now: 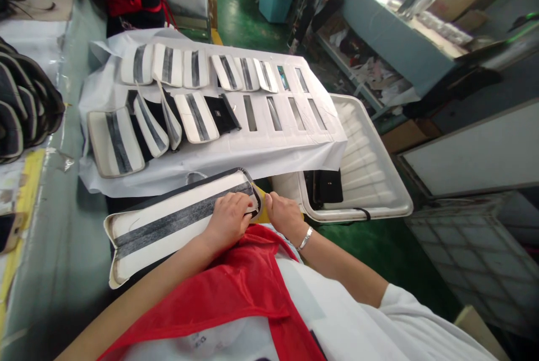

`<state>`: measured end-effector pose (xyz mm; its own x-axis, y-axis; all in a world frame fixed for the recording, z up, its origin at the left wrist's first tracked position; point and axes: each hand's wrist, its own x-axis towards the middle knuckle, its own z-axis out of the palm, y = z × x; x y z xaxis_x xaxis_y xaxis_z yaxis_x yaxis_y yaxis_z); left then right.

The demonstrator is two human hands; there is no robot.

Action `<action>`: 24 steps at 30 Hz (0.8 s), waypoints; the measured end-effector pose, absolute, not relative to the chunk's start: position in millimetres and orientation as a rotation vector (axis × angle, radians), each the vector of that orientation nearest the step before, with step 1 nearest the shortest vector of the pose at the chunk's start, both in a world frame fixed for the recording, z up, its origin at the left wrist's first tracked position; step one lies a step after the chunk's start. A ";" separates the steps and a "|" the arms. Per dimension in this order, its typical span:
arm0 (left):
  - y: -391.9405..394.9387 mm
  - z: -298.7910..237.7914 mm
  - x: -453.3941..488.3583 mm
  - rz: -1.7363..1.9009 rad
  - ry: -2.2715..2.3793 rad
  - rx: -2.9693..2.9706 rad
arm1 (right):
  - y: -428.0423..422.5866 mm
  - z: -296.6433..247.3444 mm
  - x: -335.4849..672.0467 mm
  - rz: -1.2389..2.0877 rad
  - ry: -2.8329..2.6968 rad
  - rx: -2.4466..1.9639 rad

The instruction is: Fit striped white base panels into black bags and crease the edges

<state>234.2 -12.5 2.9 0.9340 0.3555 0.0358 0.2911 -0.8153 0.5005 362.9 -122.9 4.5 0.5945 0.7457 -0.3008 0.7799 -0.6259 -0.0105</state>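
Observation:
A long white panel (168,220) with a dark grey central stripe and a black outer edge lies at a slant before my body. Its near-left end has raised, split corners. My left hand (231,218) presses on the panel's right end, its fingers curled over it. Just beside that end is my right hand (283,214), closed at a yellow piece (264,204); what its fingers hold is hidden. Beyond lies a white covered board (269,153) with slots. Smaller white striped flaps (197,117) and a black piece (221,113) stand on it in two rows.
A white plastic tub (362,164) stands at right, with a black bag-like piece (328,186) inside. Dark curved pieces (25,103) are stacked on the left table (80,192), near a phone (9,232). Two other people are at the back.

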 end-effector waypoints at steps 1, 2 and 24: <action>-11.9 4.1 236.3 0.165 0.447 2.610 | -123.7 5.0 361.4 -0.407 1.278 2.705; -11.2 5.3 238.6 0.159 0.427 2.636 | -124.3 5.4 360.1 -0.396 1.261 2.713; 1.7 0.0 250.1 0.235 0.120 2.561 | -123.6 4.6 349.4 -0.435 1.137 2.800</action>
<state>250.1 1.7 0.0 0.9806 0.1346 0.1423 0.0367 -0.8397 0.5418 349.4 -123.6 4.6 0.6826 0.6690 -0.2939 0.6942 -0.7193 -0.0250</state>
